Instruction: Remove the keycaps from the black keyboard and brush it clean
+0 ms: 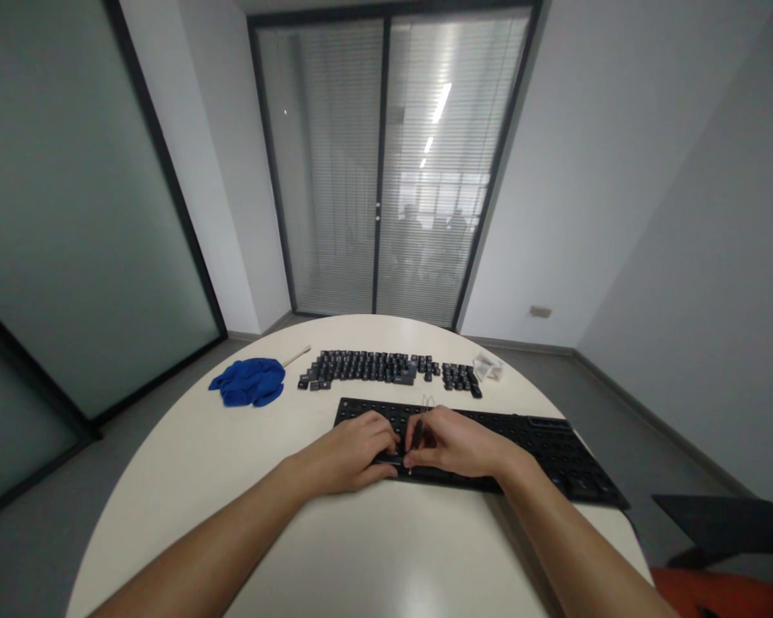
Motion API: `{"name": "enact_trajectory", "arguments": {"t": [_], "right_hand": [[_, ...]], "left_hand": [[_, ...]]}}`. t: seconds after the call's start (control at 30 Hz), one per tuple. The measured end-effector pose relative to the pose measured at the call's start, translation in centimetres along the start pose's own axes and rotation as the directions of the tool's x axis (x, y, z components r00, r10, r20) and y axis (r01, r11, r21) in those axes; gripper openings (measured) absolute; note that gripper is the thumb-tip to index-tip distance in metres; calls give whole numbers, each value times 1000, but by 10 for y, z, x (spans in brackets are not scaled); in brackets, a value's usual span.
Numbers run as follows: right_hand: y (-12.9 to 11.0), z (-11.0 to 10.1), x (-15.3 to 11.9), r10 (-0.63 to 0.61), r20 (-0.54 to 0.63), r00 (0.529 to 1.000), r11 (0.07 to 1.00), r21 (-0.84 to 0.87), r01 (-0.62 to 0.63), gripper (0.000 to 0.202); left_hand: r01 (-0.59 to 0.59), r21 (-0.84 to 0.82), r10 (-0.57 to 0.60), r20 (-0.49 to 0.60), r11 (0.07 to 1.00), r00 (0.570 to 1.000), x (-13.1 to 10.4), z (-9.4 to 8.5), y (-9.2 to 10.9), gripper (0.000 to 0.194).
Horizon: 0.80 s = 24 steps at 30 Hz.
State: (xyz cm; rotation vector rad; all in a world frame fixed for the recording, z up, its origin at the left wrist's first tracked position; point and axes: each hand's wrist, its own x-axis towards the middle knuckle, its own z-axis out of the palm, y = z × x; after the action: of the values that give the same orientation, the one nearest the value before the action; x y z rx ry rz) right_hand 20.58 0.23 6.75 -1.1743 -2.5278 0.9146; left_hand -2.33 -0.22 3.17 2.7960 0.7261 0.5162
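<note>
A black keyboard (541, 455) with its keycaps off lies at a slant on the white round table (232, 498). At its left part my left hand (361, 446) rests on the front edge, fingers bent and close together near a long dark key; whether it grips anything is hidden. Beside it, almost touching, my right hand (447, 442) pinches a small dark tool (418, 433) with thin wire loops sticking up, its lower end at the keyboard. Behind the keyboard, loose black keycaps (367, 366) stand in rows.
A crumpled blue cloth (250, 381) lies at the left, with a light-handled brush (296, 355) next to it. A clear plastic bag (488, 367) sits past the keycaps at the right. A black and red chair (734, 524) stands off the table's right side.
</note>
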Motion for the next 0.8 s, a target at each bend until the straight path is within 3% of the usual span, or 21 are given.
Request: {"name": "enact_trajectory", "arguments": {"t": [0.17,0.27,0.53,0.8], "right_hand": [[-22,2,-7,-118,-49,992,955,-280,100,11],[-31,4,-9,-124,-42,991,913,-396,98,7],[-30,4,-10,-130,-36,991,909,-402,105,10],[-26,1,-9,-96,-28,995,954,-289,84,14]], "left_hand": [[5,49,-6,17,999,1000,1,1,1,18],[5,62,-7,19,998,1000,1,1,1,19],[9,17,-9,-4,1000,1000,1,2,-2,21],[11,-33,-12,-22,999,1000,0,0,-3,21]]}}
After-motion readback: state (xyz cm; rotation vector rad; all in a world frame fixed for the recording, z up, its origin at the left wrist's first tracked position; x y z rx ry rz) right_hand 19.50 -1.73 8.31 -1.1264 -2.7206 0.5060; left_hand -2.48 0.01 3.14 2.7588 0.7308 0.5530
